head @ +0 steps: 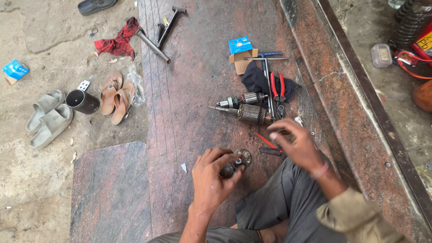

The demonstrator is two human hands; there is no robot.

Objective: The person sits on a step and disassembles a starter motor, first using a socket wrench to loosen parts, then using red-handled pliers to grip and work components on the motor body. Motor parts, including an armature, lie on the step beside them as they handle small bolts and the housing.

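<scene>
Far to the left of my hands lay grey slippers (48, 118), a black cup (82, 101) and brown sandals (116, 97). My left hand (210, 177) gripped a small round metal motor part (237, 163) against the stone slab (180, 90). Beyond it lay two armatures (245, 108). My right hand (298, 145) hovered half-curled, blurred; whether it held anything I cannot tell. Red-handled pliers (278, 90) lay above it.

Left hand (211, 177) grips a round metal part (238, 163).
</scene>
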